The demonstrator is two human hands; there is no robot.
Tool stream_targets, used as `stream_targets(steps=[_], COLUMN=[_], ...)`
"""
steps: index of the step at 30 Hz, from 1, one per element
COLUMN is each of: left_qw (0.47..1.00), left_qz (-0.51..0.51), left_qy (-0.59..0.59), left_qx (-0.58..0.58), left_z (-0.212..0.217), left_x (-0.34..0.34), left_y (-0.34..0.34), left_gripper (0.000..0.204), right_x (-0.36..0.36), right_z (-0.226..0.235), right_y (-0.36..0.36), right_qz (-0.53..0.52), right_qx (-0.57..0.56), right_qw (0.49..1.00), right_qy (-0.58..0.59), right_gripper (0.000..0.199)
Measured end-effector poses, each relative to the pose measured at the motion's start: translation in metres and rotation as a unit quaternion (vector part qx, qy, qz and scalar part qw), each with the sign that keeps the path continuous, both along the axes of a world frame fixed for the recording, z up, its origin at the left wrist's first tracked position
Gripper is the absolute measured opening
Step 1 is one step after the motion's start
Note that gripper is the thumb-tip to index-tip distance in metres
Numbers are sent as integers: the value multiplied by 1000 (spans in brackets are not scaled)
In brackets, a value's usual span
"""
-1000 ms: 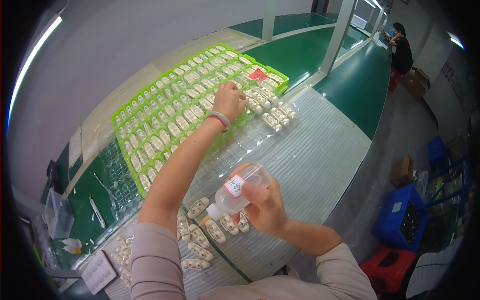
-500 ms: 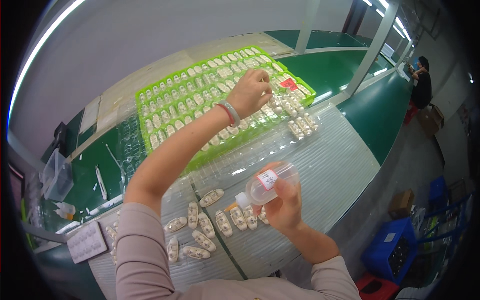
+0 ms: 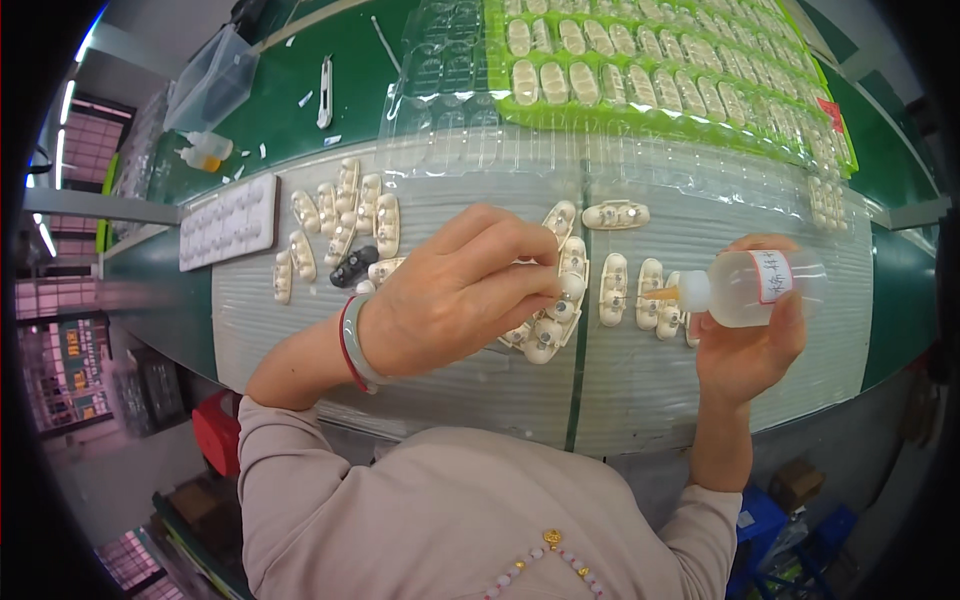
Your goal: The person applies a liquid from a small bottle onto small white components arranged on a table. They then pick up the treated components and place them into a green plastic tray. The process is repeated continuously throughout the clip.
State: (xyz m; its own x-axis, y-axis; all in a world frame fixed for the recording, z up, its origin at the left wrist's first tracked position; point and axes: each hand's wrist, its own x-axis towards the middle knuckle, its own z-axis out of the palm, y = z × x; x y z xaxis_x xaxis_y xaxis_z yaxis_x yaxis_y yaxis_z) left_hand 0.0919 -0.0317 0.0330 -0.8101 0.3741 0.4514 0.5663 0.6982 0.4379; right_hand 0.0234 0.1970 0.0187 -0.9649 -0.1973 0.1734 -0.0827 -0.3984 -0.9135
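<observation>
My right hand is wrapped round a clear squeeze bottle with a white cap and a thin needle tip. The bottle lies nearly level, its tip pointing left over a short row of cream oval pieces with small metal parts in them. My left hand is closed in a pinch above a loose group of the same pieces. Its fingertips are at these pieces, and whatever is between them is hidden. Another oval piece lies crosswise beyond the row.
A bright green tray full of oval pieces stands at the far right, with clear plastic trays beside it. At the left are more pieces, a black piece, a bumpy pale tray, a utility knife and a small bottle.
My left hand has come back from the green tray to the loose pieces near me. The view has swung left and downward. The bottle stays in my right hand.
</observation>
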Motion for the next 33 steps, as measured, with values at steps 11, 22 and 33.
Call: stream_targets(steps=[11, 22, 33], left_qw=[999, 998, 999], left_qz=[-23, -39, -30], left_qy=[35, 43, 32], left_qx=[0, -7, -13], left_z=[-14, -16, -16], left_x=[5, 4, 3], left_y=[-8, -11, -11], left_gripper=[27, 31, 26], right_x=[2, 5, 4], right_z=[-17, -17, -23], right_y=[-9, -13, -12], right_qz=[43, 61, 49], right_qx=[61, 85, 134], right_qw=[997, 994, 990], right_qy=[-36, -28, 11], right_gripper=[41, 40, 46])
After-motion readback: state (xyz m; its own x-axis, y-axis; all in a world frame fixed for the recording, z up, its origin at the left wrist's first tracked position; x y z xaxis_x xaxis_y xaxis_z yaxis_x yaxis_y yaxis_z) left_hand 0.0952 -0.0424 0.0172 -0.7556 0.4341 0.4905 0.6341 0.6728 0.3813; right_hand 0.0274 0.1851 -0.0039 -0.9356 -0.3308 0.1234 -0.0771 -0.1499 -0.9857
